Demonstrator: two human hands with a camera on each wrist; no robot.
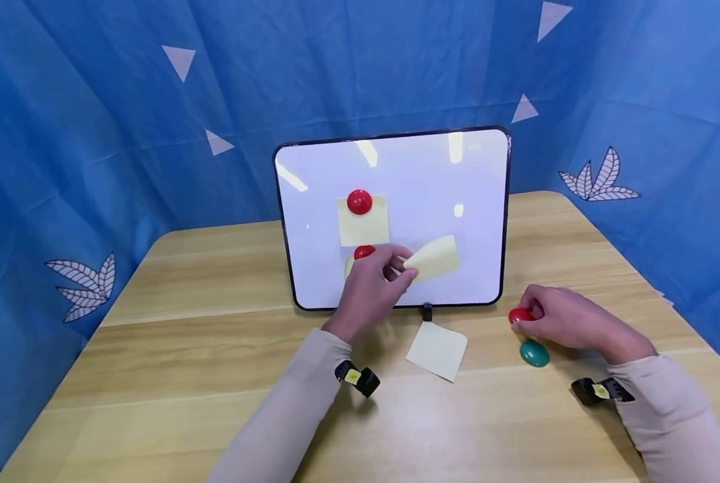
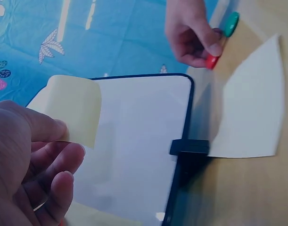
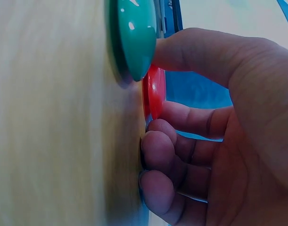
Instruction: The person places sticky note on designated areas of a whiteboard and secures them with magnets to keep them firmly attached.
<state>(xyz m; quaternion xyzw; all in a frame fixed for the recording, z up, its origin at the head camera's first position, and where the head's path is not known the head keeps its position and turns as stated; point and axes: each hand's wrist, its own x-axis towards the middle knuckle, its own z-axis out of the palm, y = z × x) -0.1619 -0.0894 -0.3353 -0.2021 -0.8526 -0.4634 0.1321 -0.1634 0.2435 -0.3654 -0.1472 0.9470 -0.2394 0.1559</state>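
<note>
Sticky notes: four; left hand (image 1: 369,292) pinches one (image 1: 435,258). Magnets: four; right hand (image 1: 562,315) fingers curl on red one (image 1: 519,315).

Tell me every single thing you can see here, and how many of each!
whiteboard: 1, white with a black frame, standing upright on the table
sticky notes on the board: 2, yellow, one above the other, the lower partly hidden by the left hand
red magnets on the board: 2, one on each note, upper, lower
held sticky note: 1, yellow, curled, in front of the board
loose sticky note: 1, yellow, flat on the table before the board
red magnet: 1, on the table at the right hand
green magnet: 1, on the table beside the red one
table: 1, light wood
curtain: blue, leaf print, behind
left hand: pinches the held note
right hand: grips the red magnet
</note>
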